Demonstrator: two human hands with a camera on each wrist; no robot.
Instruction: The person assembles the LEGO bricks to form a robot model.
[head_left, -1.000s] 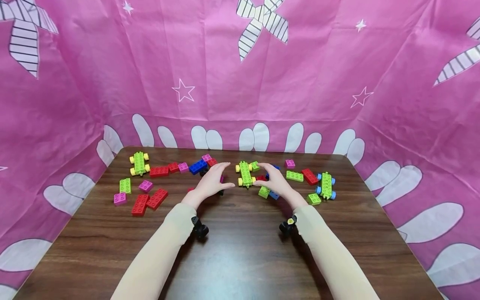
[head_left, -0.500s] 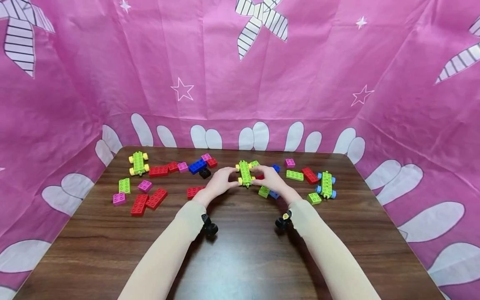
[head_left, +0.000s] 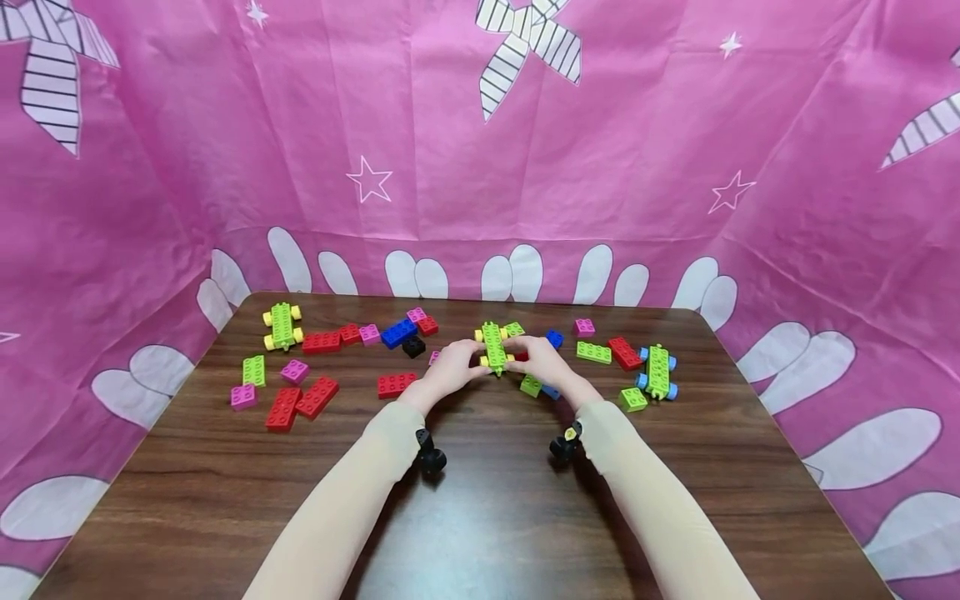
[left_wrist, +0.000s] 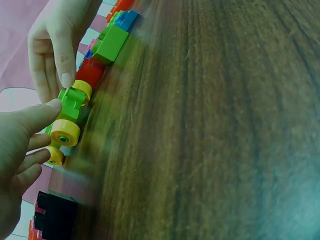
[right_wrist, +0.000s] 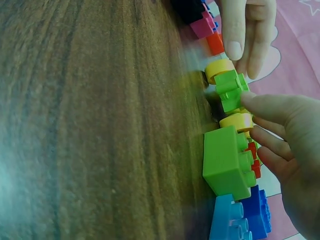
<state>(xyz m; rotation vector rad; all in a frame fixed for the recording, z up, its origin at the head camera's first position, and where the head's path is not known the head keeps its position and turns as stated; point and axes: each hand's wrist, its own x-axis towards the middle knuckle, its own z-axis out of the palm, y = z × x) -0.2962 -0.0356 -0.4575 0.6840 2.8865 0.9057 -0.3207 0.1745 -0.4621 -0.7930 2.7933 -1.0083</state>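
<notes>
Left hand (head_left: 452,367) and right hand (head_left: 543,362) have drawn inward, fingers (left_wrist: 34,160) seemingly curled round the central green chassis (head_left: 492,343).

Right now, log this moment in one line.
left hand: at yellow-wheeled chassis, left side | right hand: its right side | blue-wheeled chassis: untouched | table: scattered bricks

On the table (head_left: 487,525), the middle toy car base (head_left: 494,346) sat between the left hand (head_left: 450,368) and the right hand (head_left: 545,363). A second car base (head_left: 282,326) stood at the back left, a third car base (head_left: 657,372) at the right, a four-stud brick (head_left: 632,400) just before it, slightly left. Behind the table hung a cloth (head_left: 457,183).
</notes>
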